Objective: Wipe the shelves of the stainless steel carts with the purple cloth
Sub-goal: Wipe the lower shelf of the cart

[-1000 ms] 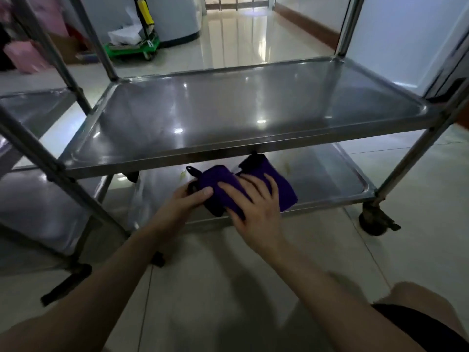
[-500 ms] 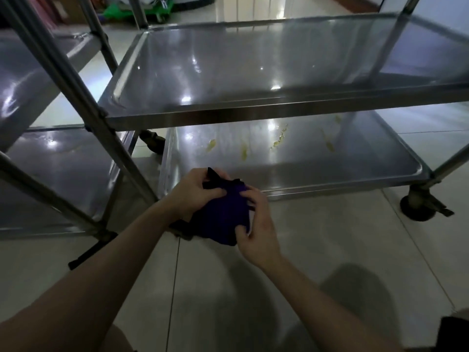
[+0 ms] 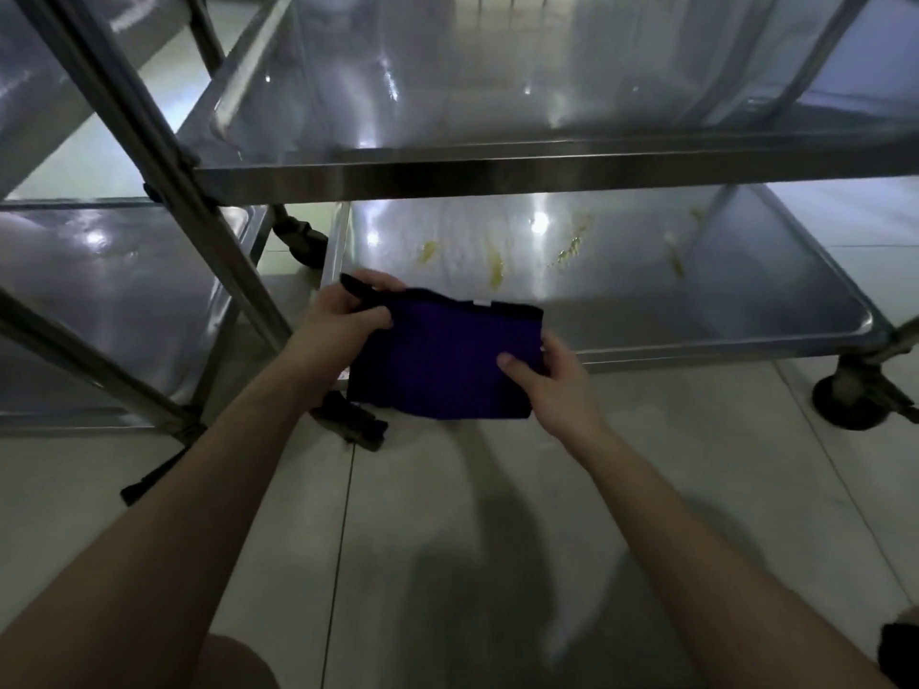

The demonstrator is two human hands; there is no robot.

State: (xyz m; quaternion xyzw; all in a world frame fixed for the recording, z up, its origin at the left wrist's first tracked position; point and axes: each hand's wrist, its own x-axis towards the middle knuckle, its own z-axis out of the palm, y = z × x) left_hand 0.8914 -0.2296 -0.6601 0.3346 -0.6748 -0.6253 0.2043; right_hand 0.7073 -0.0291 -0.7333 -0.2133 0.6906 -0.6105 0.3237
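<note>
Just off the near edge of the bottom shelf (image 3: 746,300), the purple cloth (image 3: 437,360) is held spread, left hand (image 3: 338,320) gripping its far-left corner, right hand (image 3: 552,380) pinching its right edge; best folded into a firm pad before pressing across the yellowish smears (image 3: 495,268).

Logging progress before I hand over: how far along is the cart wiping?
Done, apparently: the upper shelf shows no smears. In hand: the left hand and right hand hold the cloth spread out, off the steel. Left: yellow smears dot the lower shelf; the left cart can't be judged.
</note>
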